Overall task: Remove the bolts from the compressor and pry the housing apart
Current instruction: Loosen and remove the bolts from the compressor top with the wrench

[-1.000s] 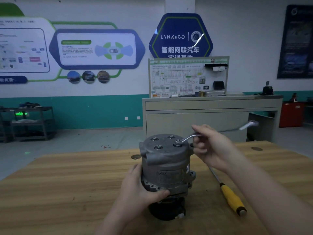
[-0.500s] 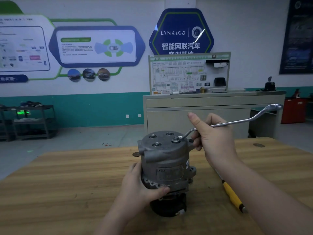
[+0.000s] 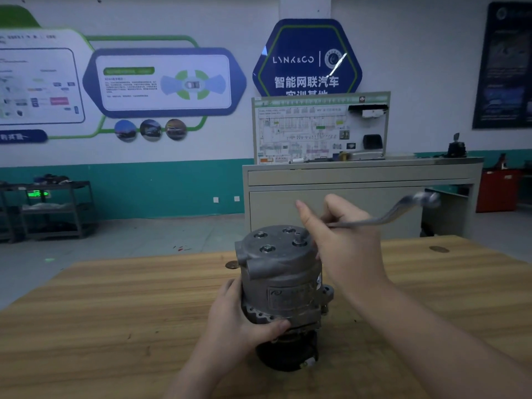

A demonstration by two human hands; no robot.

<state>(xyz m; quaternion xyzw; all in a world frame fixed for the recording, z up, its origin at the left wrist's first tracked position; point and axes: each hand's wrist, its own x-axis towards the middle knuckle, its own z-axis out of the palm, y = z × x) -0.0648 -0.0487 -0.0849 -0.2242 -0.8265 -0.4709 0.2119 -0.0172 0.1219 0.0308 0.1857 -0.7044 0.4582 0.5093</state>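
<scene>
Cast-metal compressor, likely heavy and rigid, best braced low where left hand fingers wrap it, right hand fingers curled round wrench.

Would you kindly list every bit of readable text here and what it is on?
"LYNK&CO": blue hexagon sign on the wall.
"智能网联汽车": same sign, second line; the line below is cut off by the wiring board.
Wall posters, wiring board print, compressor label: too blurred to read.
</scene>
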